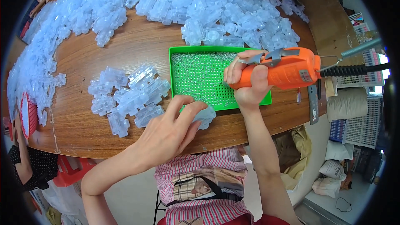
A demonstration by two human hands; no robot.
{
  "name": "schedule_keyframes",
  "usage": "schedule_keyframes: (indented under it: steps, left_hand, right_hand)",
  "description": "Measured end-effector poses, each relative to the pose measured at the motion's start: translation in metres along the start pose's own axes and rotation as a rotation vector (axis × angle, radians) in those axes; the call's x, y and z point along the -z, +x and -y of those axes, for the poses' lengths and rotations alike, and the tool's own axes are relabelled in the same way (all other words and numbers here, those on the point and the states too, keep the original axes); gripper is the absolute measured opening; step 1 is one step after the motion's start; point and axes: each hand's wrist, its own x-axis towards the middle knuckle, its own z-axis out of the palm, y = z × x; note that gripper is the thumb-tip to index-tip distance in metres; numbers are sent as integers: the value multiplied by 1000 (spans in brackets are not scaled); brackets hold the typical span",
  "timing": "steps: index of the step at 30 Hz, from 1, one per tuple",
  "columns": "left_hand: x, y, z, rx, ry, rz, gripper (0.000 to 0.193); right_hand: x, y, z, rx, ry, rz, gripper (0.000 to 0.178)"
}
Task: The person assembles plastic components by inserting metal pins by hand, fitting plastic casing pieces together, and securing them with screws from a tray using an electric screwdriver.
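My right hand (250,81) is wrapped round an orange electric screwdriver (287,71), held level above the right side of a green perforated tray (262,99). Its tip points left over the tray. Many small silver screws (196,64) lie scattered in the tray. At the tray's near edge, my left hand (173,127) has its bent fingers on a translucent plastic part (206,117), partly hidden by those fingers. Left of the tray sits a small group of similar clear plastic parts (133,96) on the brown wooden table (146,37).
A large heap of clear plastic parts (233,4) covers the table's far side and left. The screwdriver's black coiled cord (346,71) runs off right. A dark flat object (313,105) lies by the right edge. Another person's arm (21,146) and a red basket (28,114) are at far left.
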Motion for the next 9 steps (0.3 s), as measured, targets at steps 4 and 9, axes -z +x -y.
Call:
schedule_keyframes:
  steps: [4, 9]
  left_hand:
    - [-10, 4, 8, -119, 46, -92, 45]
    - [-16, 5, 14, -191, 157, -172, 45]
  right_hand:
    - [3, -2, -4, -17, 0, -13, 53]
    - [3, -2, -4, -12, -17, -9, 53]
